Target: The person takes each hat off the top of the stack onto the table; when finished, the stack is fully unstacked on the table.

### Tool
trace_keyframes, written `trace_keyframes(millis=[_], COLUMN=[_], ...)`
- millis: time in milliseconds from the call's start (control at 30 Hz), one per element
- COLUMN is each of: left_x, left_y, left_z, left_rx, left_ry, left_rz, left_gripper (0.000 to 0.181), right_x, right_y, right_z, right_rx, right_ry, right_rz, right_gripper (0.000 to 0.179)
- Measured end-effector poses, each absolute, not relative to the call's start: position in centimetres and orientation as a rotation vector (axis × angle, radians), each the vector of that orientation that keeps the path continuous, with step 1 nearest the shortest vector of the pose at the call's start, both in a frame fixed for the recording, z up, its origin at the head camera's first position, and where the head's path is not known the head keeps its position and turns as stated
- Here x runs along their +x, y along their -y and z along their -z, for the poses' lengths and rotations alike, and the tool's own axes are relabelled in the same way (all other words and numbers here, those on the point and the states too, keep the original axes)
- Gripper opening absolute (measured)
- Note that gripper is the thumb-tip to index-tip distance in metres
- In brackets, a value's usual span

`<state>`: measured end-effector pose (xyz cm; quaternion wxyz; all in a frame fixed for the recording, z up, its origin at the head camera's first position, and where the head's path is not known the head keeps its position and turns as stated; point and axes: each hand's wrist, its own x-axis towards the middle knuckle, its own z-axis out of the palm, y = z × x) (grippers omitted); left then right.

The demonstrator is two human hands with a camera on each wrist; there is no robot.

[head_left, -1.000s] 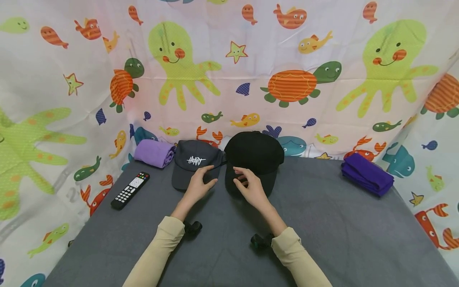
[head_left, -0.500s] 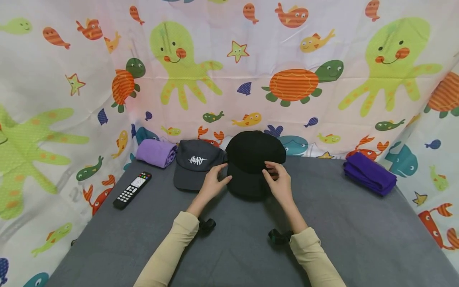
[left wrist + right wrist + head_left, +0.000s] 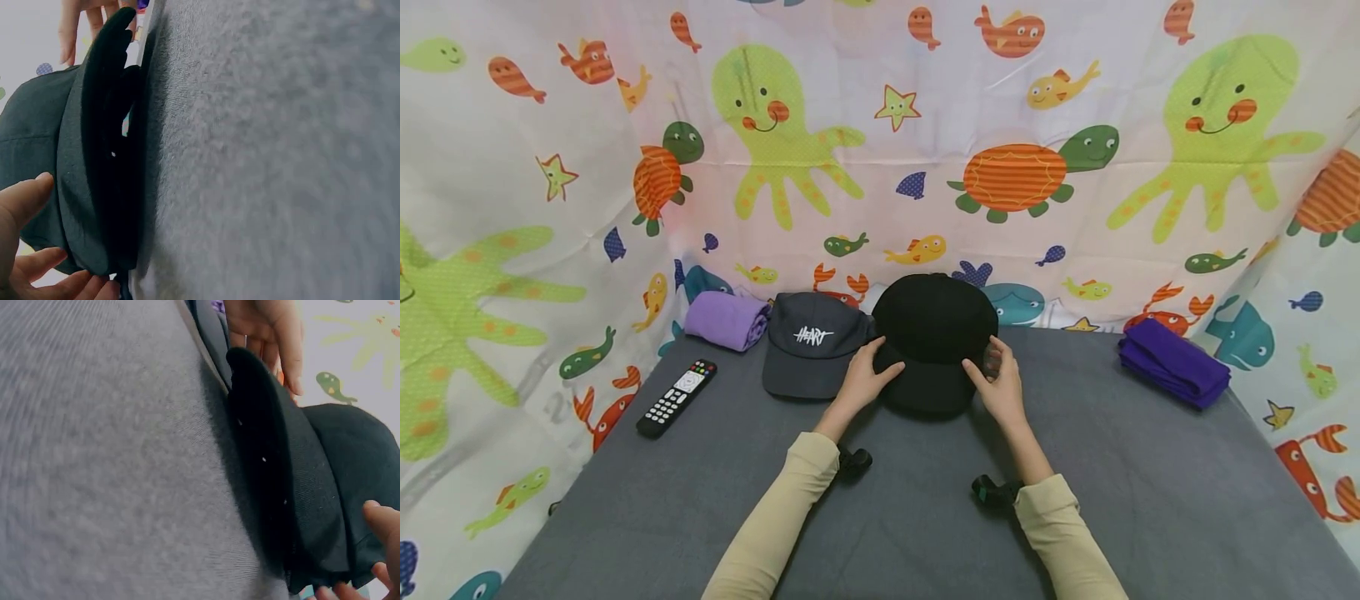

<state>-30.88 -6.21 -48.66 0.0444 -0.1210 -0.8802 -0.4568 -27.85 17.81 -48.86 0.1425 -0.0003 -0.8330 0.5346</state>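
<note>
A black baseball cap (image 3: 934, 317) stands at the back of the grey table, its brim toward me. My left hand (image 3: 861, 379) holds the cap's left side, thumb on the front and fingers round the edge. On the other side my right hand (image 3: 1002, 390) holds it likewise, thumb toward the front. Below the top brim (image 3: 81, 169), the left wrist view shows more dark, brim-like edges. Immediately left of the black cap is a dark grey cap (image 3: 805, 367) with white "HEART" lettering, close behind my left hand.
A rolled lilac cloth (image 3: 726, 319) lies at the back left, with a black remote control (image 3: 677, 398) in front of it. At the far right lies a folded dark purple cloth (image 3: 1174, 363). A sea-animal patterned curtain (image 3: 895, 208) hangs behind the grey table (image 3: 925, 542).
Both hands have moved right, from in front of the two caps to either side of the black cap, and taken hold of it. The caps have stayed in place.
</note>
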Motion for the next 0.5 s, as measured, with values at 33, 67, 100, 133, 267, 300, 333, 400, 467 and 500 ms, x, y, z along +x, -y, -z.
trace_keyframes(millis=[33, 67, 100, 133, 267, 300, 333, 400, 467, 500], left_x=[-31.0, -31.0, -31.0, -31.0, -31.2, -31.2, -31.3, -31.4, -31.3, -31.3], left_y=[6.1, 5.9, 5.8, 5.8, 5.6, 5.6, 5.5, 5.3, 5.2, 5.1], left_z=[48.8, 48.8, 49.0, 49.1, 49.6, 49.7, 49.8, 49.7, 49.3, 49.2], left_rx=[-0.361, -0.351, -0.350, -0.347, -0.365, -0.366, -0.365, -0.358, -0.328, -0.321], left_ry=[2.687, 2.678, 2.661, 2.645, 2.573, 2.566, 2.561, 2.562, 2.584, 2.591], left_rz=[1.413, 1.432, 1.445, 1.466, 1.464, 1.461, 1.463, 1.453, 1.470, 1.460], left_gripper=[0.068, 0.068, 0.068, 0.069, 0.073, 0.073, 0.073, 0.073, 0.071, 0.071], right_x=[-27.8, -27.8, -27.8, -27.8, -27.8, -27.8, -27.8, -27.8, -27.8, -27.7], right_y=[-17.9, -17.9, -17.9, -17.9, -17.8, -17.8, -17.7, -17.6, -17.5, -17.5], right_z=[49.0, 49.0, 49.1, 49.1, 49.1, 49.1, 49.0, 48.8, 48.7, 48.6], right_rx=[-0.002, 0.001, 0.008, 0.014, 0.020, 0.015, 0.012, 0.006, -0.001, -0.008], right_ry=[2.406, 2.411, 2.413, 2.415, 2.418, 2.417, 2.417, 2.421, 2.427, 2.426], right_rz=[-1.558, -1.569, -1.578, -1.586, -1.564, -1.555, -1.547, -1.535, -1.525, -1.527], right_gripper=[0.069, 0.070, 0.070, 0.071, 0.073, 0.073, 0.074, 0.076, 0.078, 0.078])
